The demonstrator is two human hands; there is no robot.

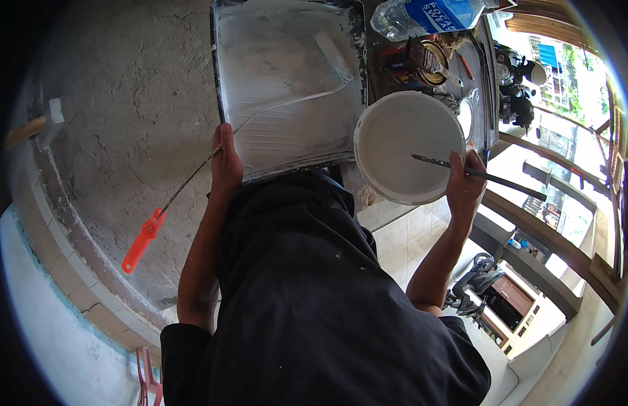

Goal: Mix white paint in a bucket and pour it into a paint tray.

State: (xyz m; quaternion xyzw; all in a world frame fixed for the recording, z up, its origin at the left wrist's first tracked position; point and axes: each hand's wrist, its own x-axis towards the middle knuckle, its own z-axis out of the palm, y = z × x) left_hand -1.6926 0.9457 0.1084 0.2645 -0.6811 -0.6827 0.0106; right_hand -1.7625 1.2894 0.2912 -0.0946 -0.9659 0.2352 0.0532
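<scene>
My left hand (pixel 227 162) is closed on the near left edge of a black paint tray (pixel 260 51) coated with whitish paint. A paint roller lies across the tray, its pale roller head (pixel 333 55) at the far right inside and its orange handle (pixel 143 240) sticking out to the left. The thin rod passes right by my left hand; whether my fingers touch it, I cannot tell. My right hand (pixel 465 184) grips a dark stick (pixel 513 185) at the right rim of a round white bucket (pixel 370 185) with pale paint. The stick's tip reaches over the paint.
Beyond the bucket stand an open paint can (pixel 432 64) with a brush (pixel 449 76) across it, and a clear bottle (pixel 429 17) with a blue label. A red pencil-like stick (pixel 466 66) lies nearby. Wooden beams (pixel 544 243) run along the right. Tiled edging (pixel 70 271) curves at left.
</scene>
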